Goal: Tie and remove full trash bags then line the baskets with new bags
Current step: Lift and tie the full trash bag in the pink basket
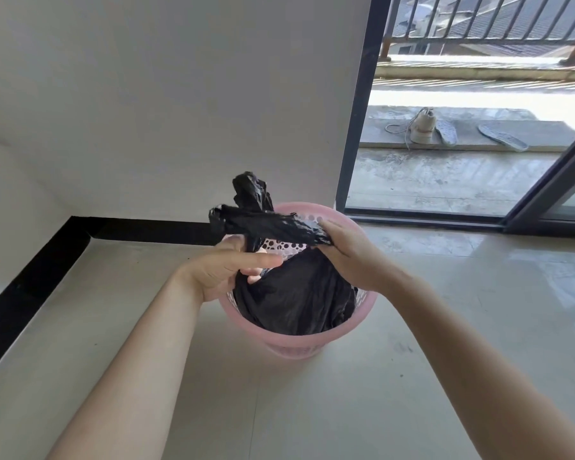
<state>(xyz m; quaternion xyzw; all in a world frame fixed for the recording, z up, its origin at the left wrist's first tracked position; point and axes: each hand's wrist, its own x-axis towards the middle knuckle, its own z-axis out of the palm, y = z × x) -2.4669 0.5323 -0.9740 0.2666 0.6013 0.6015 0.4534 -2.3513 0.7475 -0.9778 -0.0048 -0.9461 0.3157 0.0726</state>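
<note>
Trash bag (296, 300): thin black plastic film, crinkled, glossy at twisted ends, duller on body. Basket (316, 341): smooth pink plastic, perforated wall. Floor (346, 410) under basket: polished tile, reflective. Wall (180, 111) behind basket: matt white paint. Balcony floor (429, 174) beyond basket: rough grey concrete.

worn on the head, facing forward and down over both forearms entering from the bottom edge. close in: left hand (226, 267) and right hand (346, 254) at mid-frame on a bag (296, 300) in a basket (296, 345) on the floor (478, 260). wide-angle, taking in the wall (180, 94) at left and the balcony (445, 180) at upper right, uprights tilted near the edges.
</note>
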